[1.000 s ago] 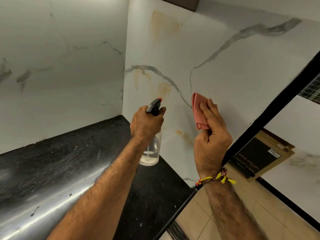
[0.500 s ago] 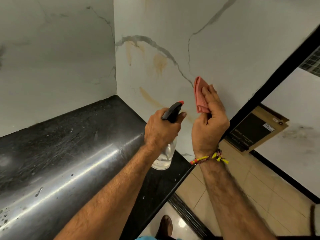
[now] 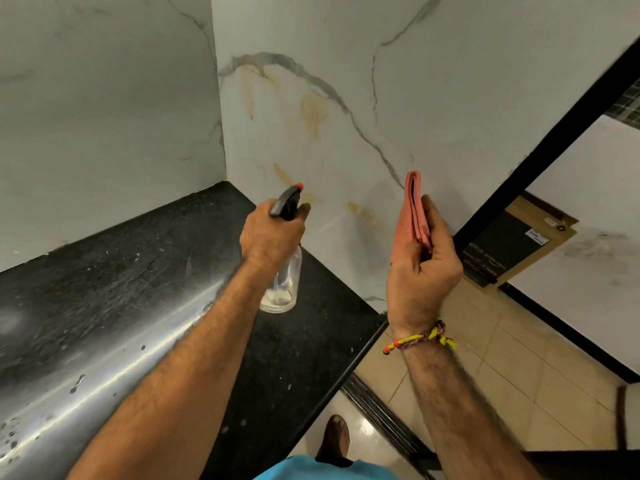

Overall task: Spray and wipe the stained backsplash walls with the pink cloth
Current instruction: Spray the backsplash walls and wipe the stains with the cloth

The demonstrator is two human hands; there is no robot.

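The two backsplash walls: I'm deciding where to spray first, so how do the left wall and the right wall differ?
The right wall carries orange-brown stains and drips; the left wall shows none that I can make out. The right wall's grey veins are bold and long, the left wall's faint. Both are white marble-look panels meeting at the corner above the black countertop.

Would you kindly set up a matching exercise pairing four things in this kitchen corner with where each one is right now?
Things:
1. clear plastic spray bottle with black trigger
2. folded pink cloth
3. yellow beaded thread bracelet
4. brown cardboard package with black panel

Places:
A. leaning on the far wall beyond the counter's end
B. gripped in the left hand
C. round the right wrist
D. held upright in the right hand

Pairs: 1-B, 2-D, 3-C, 4-A
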